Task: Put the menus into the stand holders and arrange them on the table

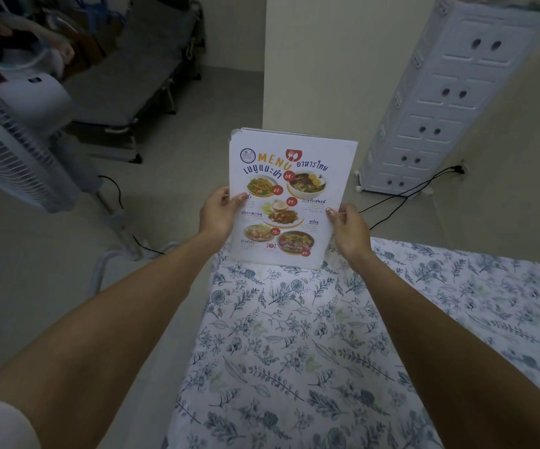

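A white menu sheet (307,196) printed with food photos and the word MENU stands upright at the far end of the table (294,335), which wears a blue floral cloth. A clear stand holder's edge (234,132) shows along the sheet's top left corner and its base meets the cloth. My left hand (218,213) grips the menu's left edge, thumb on the front. My right hand (348,230) pinches the right edge. Whether the sheet sits fully inside the holder I cannot tell.
A white fan (12,147) on a stand is at the left, its cord running over the floor. A grey folding cot (139,69) lies behind it. A white plastic drawer cabinet (440,102) stands at the right by a wall socket with a black cable (404,196).
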Demonstrator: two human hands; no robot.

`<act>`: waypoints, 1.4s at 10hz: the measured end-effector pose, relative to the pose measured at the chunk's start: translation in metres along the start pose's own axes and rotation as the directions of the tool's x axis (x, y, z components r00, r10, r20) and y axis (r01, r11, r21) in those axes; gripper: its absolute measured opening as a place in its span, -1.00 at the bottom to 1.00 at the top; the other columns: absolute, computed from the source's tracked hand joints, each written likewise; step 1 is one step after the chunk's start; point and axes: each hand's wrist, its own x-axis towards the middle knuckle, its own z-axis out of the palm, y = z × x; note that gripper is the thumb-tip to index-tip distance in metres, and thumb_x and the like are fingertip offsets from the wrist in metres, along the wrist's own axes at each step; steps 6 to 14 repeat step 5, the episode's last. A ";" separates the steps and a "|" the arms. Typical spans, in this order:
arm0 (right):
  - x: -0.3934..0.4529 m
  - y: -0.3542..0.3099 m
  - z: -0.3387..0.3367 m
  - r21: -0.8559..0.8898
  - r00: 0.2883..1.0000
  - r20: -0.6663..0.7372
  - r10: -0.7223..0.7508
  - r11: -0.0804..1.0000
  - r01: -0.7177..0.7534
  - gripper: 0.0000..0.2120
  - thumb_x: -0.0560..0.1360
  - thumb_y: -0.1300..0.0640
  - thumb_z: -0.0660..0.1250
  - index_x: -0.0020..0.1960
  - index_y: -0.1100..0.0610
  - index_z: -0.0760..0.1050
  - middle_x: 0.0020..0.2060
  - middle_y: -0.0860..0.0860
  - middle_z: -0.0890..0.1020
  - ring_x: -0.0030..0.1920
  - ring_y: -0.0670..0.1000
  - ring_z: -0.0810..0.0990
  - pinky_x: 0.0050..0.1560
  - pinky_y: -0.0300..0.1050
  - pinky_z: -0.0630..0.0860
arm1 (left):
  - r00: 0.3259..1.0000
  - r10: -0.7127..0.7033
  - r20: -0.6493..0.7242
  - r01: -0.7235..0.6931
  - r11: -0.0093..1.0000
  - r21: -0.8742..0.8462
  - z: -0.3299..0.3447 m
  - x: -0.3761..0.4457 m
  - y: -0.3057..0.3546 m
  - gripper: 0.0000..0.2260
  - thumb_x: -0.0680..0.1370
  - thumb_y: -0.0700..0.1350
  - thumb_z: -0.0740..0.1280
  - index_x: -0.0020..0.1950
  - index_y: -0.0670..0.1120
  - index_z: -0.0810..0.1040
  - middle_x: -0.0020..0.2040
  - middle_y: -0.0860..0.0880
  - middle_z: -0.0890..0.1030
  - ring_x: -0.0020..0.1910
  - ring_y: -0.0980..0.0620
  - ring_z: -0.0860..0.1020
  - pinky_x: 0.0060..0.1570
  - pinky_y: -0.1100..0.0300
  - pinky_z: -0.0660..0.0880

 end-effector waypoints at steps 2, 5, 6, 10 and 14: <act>-0.005 -0.004 -0.012 -0.428 0.991 0.130 -0.028 0.900 0.082 -0.48 0.53 -0.15 0.23 0.30 0.21 0.30 0.24 0.19 0.54 0.25 0.23 0.47 0.17 0.17 0.50 | 0.987 0.113 0.113 -0.144 0.935 0.323 -0.014 -0.009 0.001 -0.57 0.59 0.07 0.23 0.37 -0.16 0.40 0.29 -0.09 0.55 0.16 0.01 0.53 0.03 0.21 0.47; -0.038 -0.024 -0.036 -0.743 0.957 0.291 0.012 0.633 0.218 -0.23 0.43 -0.33 0.22 0.43 0.17 0.23 0.41 0.17 0.37 0.39 0.24 0.31 0.36 0.20 0.31 | 0.967 -0.098 0.234 -0.173 0.420 0.891 -0.023 -0.043 0.011 -0.24 0.55 0.33 -0.04 0.59 -0.08 -0.20 0.61 -0.17 -0.18 0.56 -0.26 -0.25 0.44 -0.24 -0.32; -0.038 -0.024 -0.036 -0.743 0.957 0.291 0.012 0.633 0.218 -0.23 0.43 -0.33 0.22 0.43 0.17 0.23 0.41 0.17 0.37 0.39 0.24 0.31 0.36 0.20 0.31 | 0.967 -0.098 0.234 -0.173 0.420 0.891 -0.023 -0.043 0.011 -0.24 0.55 0.33 -0.04 0.59 -0.08 -0.20 0.61 -0.17 -0.18 0.56 -0.26 -0.25 0.44 -0.24 -0.32; -0.038 -0.024 -0.036 -0.743 0.957 0.291 0.012 0.633 0.218 -0.23 0.43 -0.33 0.22 0.43 0.17 0.23 0.41 0.17 0.37 0.39 0.24 0.31 0.36 0.20 0.31 | 0.967 -0.098 0.234 -0.173 0.420 0.891 -0.023 -0.043 0.011 -0.24 0.55 0.33 -0.04 0.59 -0.08 -0.20 0.61 -0.17 -0.18 0.56 -0.26 -0.25 0.44 -0.24 -0.32; -0.038 -0.024 -0.036 -0.743 0.957 0.291 0.012 0.633 0.218 -0.23 0.43 -0.33 0.22 0.43 0.17 0.23 0.41 0.17 0.37 0.39 0.24 0.31 0.36 0.20 0.31 | 0.967 -0.098 0.234 -0.173 0.420 0.891 -0.023 -0.043 0.011 -0.24 0.55 0.33 -0.04 0.59 -0.08 -0.20 0.61 -0.17 -0.18 0.56 -0.26 -0.25 0.44 -0.24 -0.32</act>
